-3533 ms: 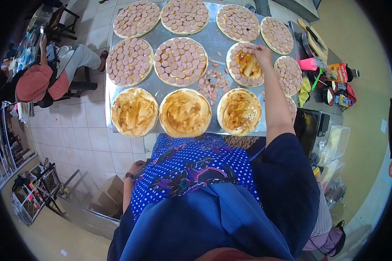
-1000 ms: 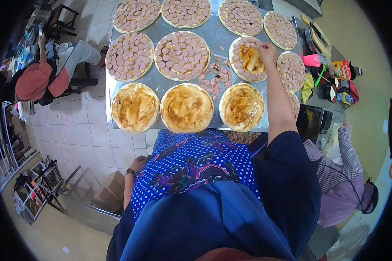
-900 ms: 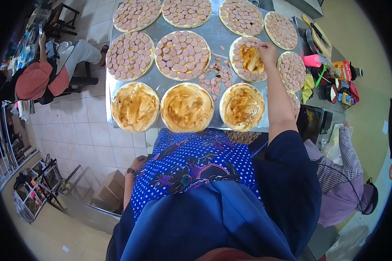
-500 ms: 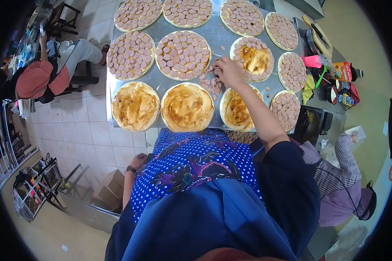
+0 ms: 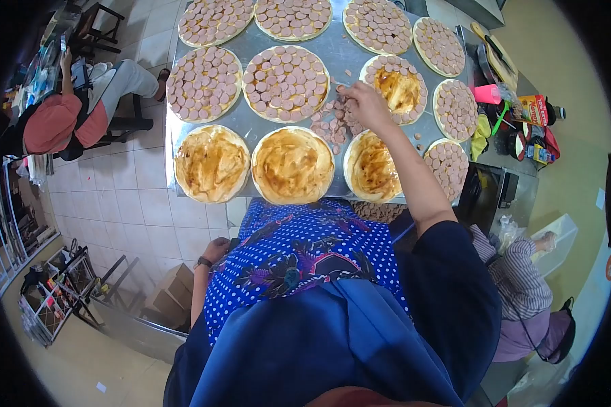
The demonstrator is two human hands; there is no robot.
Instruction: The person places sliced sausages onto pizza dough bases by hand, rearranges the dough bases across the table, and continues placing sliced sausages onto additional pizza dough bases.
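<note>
My right hand (image 5: 364, 107) is over the loose pile of sausage slices (image 5: 329, 127) on the metal table (image 5: 349, 42). Its fingers are bent together around slices at the pile's top edge. Just right of it lies a partly covered round pizza base (image 5: 397, 88), slices ringing its bare, sauced middle. Below the wrist is a base with only brown-orange sauce (image 5: 372, 169), partly behind my forearm. Two more sauced bases, left (image 5: 212, 164) and middle (image 5: 292, 166), line the near edge. My left hand (image 5: 217, 249), wearing a watch, hangs by my apron; its fingers are hard to make out.
Several slice-covered pizzas (image 5: 286, 83) fill the table's far and side parts. On the right counter are a pink cup (image 5: 487, 94), a green utensil (image 5: 501, 118) and packets. A person (image 5: 523, 271) at right holds a clear container (image 5: 557, 244); another person (image 5: 64, 125) sits at left.
My right hand has shifted slightly right over the sausage pile, uncovering more slices. The person at right has moved lower, with the clear container more in view. My left hand stays put.
</note>
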